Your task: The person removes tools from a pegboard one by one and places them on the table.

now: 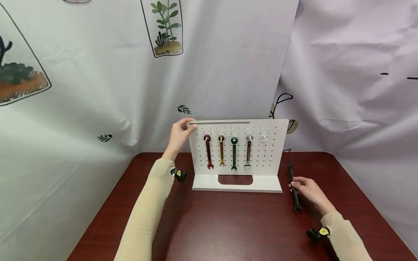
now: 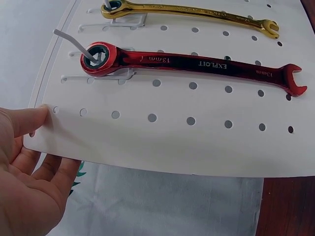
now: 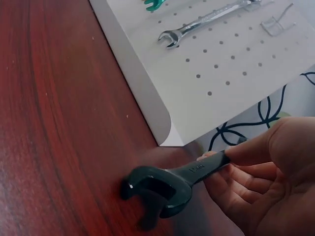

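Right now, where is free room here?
Bare table lies in front of the white board, between left sleeve and right sleeve. The rightmost hook is free. Crowded: four hanging wrenches; right of the board, the right hand holding a black wrench.

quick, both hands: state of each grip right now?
Left grip: closed, pinching the white pegboard at its upper left corner.
Right grip: closed, holding the black wrench by its shank.
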A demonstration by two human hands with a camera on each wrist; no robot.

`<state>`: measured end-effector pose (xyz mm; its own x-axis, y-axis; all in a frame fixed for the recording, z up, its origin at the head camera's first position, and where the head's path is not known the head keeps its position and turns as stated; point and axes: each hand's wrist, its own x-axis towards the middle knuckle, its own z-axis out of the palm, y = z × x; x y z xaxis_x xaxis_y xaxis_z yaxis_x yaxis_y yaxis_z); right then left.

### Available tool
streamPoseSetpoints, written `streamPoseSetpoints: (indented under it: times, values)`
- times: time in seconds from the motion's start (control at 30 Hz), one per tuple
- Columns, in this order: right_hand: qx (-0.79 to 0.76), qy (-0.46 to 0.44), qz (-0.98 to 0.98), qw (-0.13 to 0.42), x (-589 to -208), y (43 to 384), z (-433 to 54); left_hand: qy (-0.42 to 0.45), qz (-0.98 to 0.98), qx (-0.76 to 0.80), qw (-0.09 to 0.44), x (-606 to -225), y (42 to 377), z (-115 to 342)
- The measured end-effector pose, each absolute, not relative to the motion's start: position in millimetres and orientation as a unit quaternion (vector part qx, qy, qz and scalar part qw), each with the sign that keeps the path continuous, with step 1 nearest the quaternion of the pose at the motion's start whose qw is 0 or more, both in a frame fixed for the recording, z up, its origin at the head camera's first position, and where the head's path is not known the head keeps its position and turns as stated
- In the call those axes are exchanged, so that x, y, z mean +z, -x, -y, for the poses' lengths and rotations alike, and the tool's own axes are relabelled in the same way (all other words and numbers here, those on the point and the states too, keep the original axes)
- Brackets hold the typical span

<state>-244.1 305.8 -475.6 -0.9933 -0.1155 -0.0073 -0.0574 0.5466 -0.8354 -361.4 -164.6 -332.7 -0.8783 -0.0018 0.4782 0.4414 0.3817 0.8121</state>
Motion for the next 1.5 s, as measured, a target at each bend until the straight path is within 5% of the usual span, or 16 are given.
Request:
streamPoseSetpoints:
  times: [1.5]
  values:
    - [-0.361,0.013,-0.931,0.044,-477,250,-290,0.133,0.799,-0.549,0.204,-333,361,164]
